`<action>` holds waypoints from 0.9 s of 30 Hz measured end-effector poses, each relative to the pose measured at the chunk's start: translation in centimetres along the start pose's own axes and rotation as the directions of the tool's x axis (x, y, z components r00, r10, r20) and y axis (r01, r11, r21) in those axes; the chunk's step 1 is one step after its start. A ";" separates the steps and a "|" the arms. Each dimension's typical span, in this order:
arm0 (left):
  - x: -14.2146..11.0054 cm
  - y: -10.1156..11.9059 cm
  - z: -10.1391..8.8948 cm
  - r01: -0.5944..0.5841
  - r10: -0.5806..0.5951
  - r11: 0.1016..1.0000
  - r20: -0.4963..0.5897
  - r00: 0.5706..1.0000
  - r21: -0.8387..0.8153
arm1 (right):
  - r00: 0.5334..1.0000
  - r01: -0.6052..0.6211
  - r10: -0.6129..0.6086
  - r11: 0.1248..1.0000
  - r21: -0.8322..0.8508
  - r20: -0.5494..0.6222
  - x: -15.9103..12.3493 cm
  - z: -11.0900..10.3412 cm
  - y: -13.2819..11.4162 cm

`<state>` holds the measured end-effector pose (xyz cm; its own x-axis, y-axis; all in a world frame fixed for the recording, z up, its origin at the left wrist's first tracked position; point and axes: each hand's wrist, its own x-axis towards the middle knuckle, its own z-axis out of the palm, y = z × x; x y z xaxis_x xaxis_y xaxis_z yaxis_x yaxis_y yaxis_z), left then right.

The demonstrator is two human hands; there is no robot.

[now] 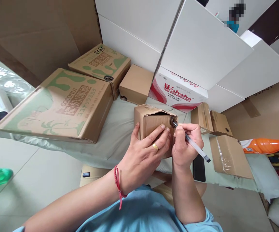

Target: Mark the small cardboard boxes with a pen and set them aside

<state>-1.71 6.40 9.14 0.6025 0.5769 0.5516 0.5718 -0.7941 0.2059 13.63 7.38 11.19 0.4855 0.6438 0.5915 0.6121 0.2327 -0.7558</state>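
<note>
A small brown cardboard box (pixel 151 127) stands in front of me, its top flap lifted a little along the near edge. My left hand (pixel 149 151), with a gold ring, is laid across the near face, the thumb around the left side, holding it. Between the thumb and fingers of my right hand (pixel 186 141) is a pen (pixel 194 146) with a clear barrel. Its tip touches a dark, scribbled patch (pixel 173 121) at the upper right corner of that face.
Two coconut cartons, the nearer one (pixel 64 106) large, lie left. Behind are a plain box (pixel 136 80) and a Wahaba-printed carton (pixel 178 91). At right are small boxes (pixel 202 117), a taped box (pixel 231 156), a black phone (pixel 199 169) and an orange bottle (pixel 266 146). White panels stand behind.
</note>
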 end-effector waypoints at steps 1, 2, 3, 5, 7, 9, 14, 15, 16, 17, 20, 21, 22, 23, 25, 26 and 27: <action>0.0 0.0 0.0 -0.001 0.001 1.000 -0.006 1.000 -0.002 | 1.000 0.000 0.000 1.000 0.000 -0.001 0.0 0.0 0.0; 0.1 0.0 0.0 0.001 -0.001 1.000 -0.009 1.000 -0.003 | 1.000 0.002 -0.002 1.000 -0.001 0.001 -0.1 0.0 0.0; 0.1 0.1 0.0 0.004 -0.004 1.000 -0.011 1.000 -0.005 | 1.000 0.005 -0.005 1.000 -0.003 0.005 -0.1 -0.1 0.1; 0.2 0.1 0.0 0.008 -0.008 1.000 -0.018 1.000 -0.009 | 1.000 0.012 -0.011 1.000 -0.013 0.019 -0.2 -0.2 0.1; 0.3 0.0 0.0 0.007 -0.008 1.000 -0.030 1.000 -0.019 | 0.999 0.016 -0.016 1.000 -0.021 0.029 -0.3 -0.3 0.1; 0.3 -0.1 0.0 0.001 -0.003 1.000 -0.043 0.999 -0.030 | 1.000 0.019 -0.018 0.999 -0.026 0.021 -0.4 -0.3 0.1; 0.5 -0.3 -0.1 0.009 -0.010 1.000 -0.018 1.000 -0.027 | 1.000 -0.002 0.002 0.999 -0.039 -0.011 -0.5 -0.2 0.3; 0.5 -0.3 -0.2 0.012 -0.012 1.000 -0.011 1.000 -0.021 | 1.000 -0.005 0.004 0.999 -0.040 -0.023 -0.6 -0.2 0.3; 0.5 -0.2 -0.1 0.013 -0.013 1.000 -0.008 1.000 -0.016 | 0.999 -0.007 0.006 0.999 -0.037 -0.037 -0.6 -0.2 0.4; 0.5 -0.2 -0.1 0.012 -0.013 1.000 -0.007 1.000 -0.011 | 0.999 -0.009 0.008 1.000 -0.028 -0.050 -0.7 -0.2 0.5; 0.5 -0.1 0.0 0.010 -0.011 1.000 -0.008 1.000 -0.006 | 0.997 -0.019 0.020 1.000 0.009 -0.072 -0.9 -0.2 0.7; 0.5 0.0 0.0 0.008 -0.008 1.000 -0.011 1.000 -0.005 | 0.997 -0.023 0.025 1.000 0.016 -0.077 -1.1 -0.2 0.8; 0.5 0.0 0.0 0.008 -0.008 1.000 -0.015 1.000 -0.004 | 0.996 -0.027 0.028 0.999 0.019 -0.082 -1.2 -0.2 0.8; 0.5 0.1 0.1 0.009 -0.009 1.000 -0.021 1.000 -0.002 | 0.995 -0.029 0.031 0.999 0.023 -0.091 -1.3 -0.2 0.8; 0.6 0.2 0.2 0.011 -0.011 1.000 -0.032 0.999 0.004 | 0.992 -0.024 0.030 0.999 0.044 -0.125 -1.5 -0.4 0.9; 0.6 0.2 0.2 0.014 -0.014 1.000 -0.035 0.999 0.007 | 0.989 -0.018 0.027 0.998 0.063 -0.147 -1.6 -0.6 1.0; 0.6 0.2 0.3 0.014 -0.014 1.000 -0.036 0.999 0.010 | 0.986 -0.012 0.025 0.997 0.077 -0.166 -1.7 -0.9 1.3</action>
<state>-1.08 6.62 9.29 0.5740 0.5807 0.5773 0.5859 -0.7838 0.2058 14.15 5.93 9.45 0.5975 0.5191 0.6111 0.5563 0.2804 -0.7822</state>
